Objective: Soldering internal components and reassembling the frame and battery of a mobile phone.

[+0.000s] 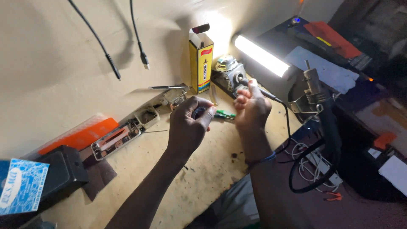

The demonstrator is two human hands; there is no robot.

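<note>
A small dark part is clenched in the left hand, a soldering iron is gripped by the right hand, near a yellow box.

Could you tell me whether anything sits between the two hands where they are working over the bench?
Nothing separate does. The left hand is closed on a small dark object, and the right hand grips a corded black tool. A green-handled tool shows in the gap between them, though who holds it is unclear.
</note>
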